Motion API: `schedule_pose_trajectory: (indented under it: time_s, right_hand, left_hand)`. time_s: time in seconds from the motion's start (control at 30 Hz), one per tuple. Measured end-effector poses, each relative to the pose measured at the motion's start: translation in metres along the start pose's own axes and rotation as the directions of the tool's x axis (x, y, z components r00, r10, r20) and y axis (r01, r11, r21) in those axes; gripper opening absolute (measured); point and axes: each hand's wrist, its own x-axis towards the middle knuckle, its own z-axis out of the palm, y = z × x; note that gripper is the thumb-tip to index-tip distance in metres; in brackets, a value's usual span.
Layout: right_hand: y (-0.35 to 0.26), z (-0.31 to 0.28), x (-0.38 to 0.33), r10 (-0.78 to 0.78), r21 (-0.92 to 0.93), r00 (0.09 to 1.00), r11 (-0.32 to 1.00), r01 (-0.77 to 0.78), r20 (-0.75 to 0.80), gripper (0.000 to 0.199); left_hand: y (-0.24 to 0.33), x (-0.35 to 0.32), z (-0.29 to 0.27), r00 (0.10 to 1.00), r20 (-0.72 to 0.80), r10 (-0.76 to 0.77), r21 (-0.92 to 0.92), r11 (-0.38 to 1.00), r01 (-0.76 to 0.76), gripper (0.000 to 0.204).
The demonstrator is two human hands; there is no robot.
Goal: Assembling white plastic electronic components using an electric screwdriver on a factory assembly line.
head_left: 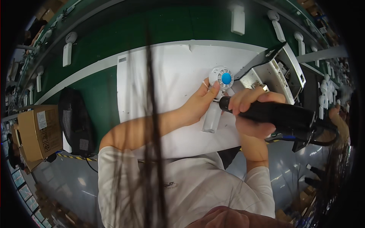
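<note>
My left hand (197,102) is closed round the neck of a small white handheld fan (226,78). The fan has a round slotted head with a blue centre, and its pale handle points toward me. My right hand (247,99) grips a black electric screwdriver (283,117), held nearly level. The screwdriver's narrow end is at the fan just below its head; whether the tip touches it, I cannot tell. A white sheet (159,76) lies beneath both hands. Beside the fan on the right stands an open white metal box (268,74) with small parts inside.
Beyond the sheet runs a green conveyor belt (171,22) carrying several spaced white fans, among them one fan (67,53) at the left. A black mesh object (76,121) and a cardboard box (42,129) stand left. Another person's arm (336,117) shows at the far right.
</note>
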Motion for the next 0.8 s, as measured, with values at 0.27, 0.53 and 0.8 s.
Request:
schedule_pose_trajectory:
  time_s: [0.27,0.53,0.8]
  right_hand:
    - [-0.034,0.003,-0.002,0.074,-0.025,0.997,0.997,-0.074,-0.011,0.074]
    - [-0.004,0.0,0.0,0.065,-0.011,0.998,0.998,-0.065,-0.01,0.071]
    - [-0.003,-0.005,0.002,0.099,-0.046,0.993,0.994,-0.096,0.062,0.07]
  left_hand:
    - [0.002,-0.008,-0.007,0.993,0.071,-0.093,-0.074,0.992,0.098,0.048]
    - [0.002,-0.003,-0.006,0.999,-0.015,-0.053,0.031,0.998,0.053,0.047]
    - [0.006,-0.004,0.003,0.991,-0.07,-0.113,0.02,0.993,0.115,0.052]
